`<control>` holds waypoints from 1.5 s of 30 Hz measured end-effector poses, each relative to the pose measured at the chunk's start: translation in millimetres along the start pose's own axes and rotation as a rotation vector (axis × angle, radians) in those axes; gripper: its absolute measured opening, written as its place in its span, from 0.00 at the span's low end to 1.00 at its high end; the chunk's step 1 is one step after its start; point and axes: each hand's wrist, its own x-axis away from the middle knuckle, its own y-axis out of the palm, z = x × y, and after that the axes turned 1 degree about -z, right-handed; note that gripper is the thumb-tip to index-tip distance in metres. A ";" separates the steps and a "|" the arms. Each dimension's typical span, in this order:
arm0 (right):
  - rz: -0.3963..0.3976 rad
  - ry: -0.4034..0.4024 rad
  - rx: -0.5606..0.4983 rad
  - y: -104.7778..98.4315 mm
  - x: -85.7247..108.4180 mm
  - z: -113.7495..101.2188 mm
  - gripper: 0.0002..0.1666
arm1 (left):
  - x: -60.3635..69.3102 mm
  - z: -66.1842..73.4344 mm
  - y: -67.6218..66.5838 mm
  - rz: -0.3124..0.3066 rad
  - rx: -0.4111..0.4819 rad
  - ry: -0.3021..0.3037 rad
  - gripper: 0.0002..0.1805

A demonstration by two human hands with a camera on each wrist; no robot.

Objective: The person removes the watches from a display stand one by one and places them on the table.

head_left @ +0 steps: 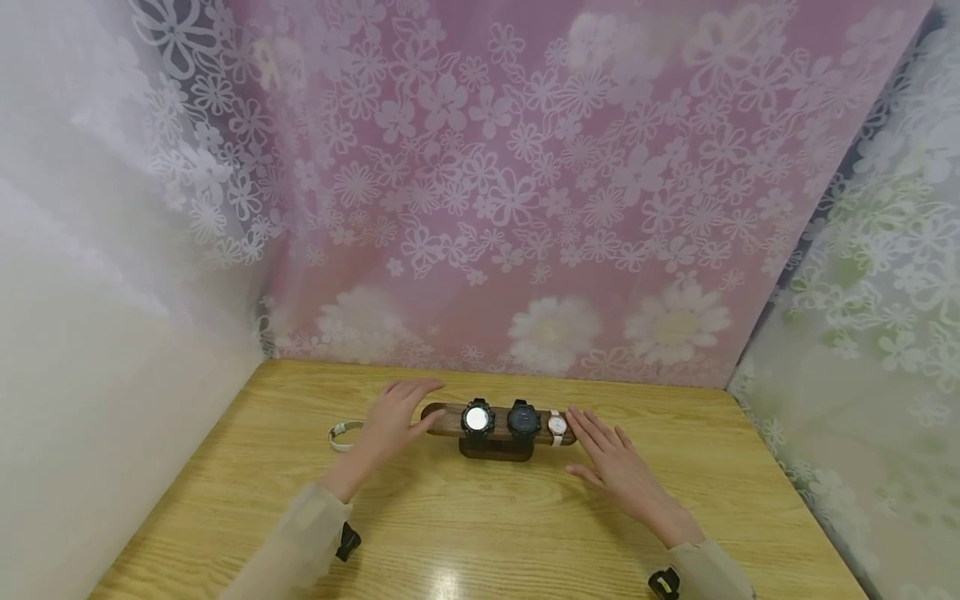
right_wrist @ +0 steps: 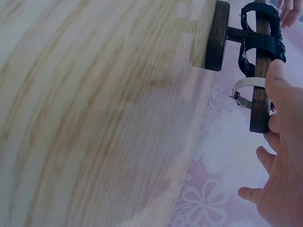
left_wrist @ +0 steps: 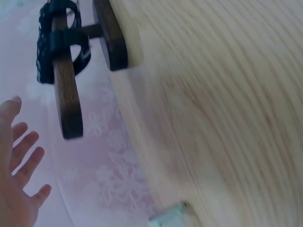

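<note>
A dark wooden watch stand [head_left: 497, 451] holds two black watches [head_left: 477, 419] [head_left: 523, 419] and, at its right end, a small white-strapped watch [head_left: 557, 425]. My left hand [head_left: 390, 425] is beside the bar's left end, fingers spread and holding nothing; in the left wrist view the hand [left_wrist: 19, 184] shows a gap from the bar [left_wrist: 68, 99]. My right hand [head_left: 622, 475] is at the right end with fingers extended, and in the right wrist view the hand [right_wrist: 284, 142] lies against the end of the bar [right_wrist: 260, 113], near the white strap [right_wrist: 251, 82].
A pale-strapped watch [head_left: 344, 447] lies on the wooden table [head_left: 480, 517] left of the stand, close to my left hand. Behind the table hangs a pink flowered cloth [head_left: 510, 208]; pale coverings stand at both sides.
</note>
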 end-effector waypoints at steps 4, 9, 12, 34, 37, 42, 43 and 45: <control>-0.009 0.003 0.006 1.6 0.2 1.0 0.49 | -7.4 12.2 10.0 -0.062 0.030 -0.001 0.27; -0.016 0.010 0.008 2.4 0.3 1.8 0.50 | -13.4 23.0 17.5 -0.163 0.057 -0.028 0.30; -0.016 0.008 0.006 2.5 0.1 1.6 0.49 | -16.1 25.7 21.3 -0.221 0.064 -0.045 0.33; -0.010 0.003 -0.016 3.3 0.2 0.4 0.52 | -17.0 23.2 43.5 -0.295 0.080 0.013 0.42; -0.002 0.002 -0.014 2.7 0.4 0.1 0.52 | -17.3 23.4 42.0 -0.301 0.093 0.008 0.41; -0.002 0.007 -0.010 1.9 0.4 -0.2 0.52 | -17.0 22.5 39.2 -0.306 0.096 -0.005 0.41; -0.006 0.009 -0.008 1.5 0.5 -0.1 0.52 | -16.7 21.8 38.9 -0.308 0.097 -0.006 0.41; -0.005 0.008 -0.004 1.2 0.9 0.4 0.51 | -16.0 20.4 38.4 -0.313 0.093 -0.013 0.41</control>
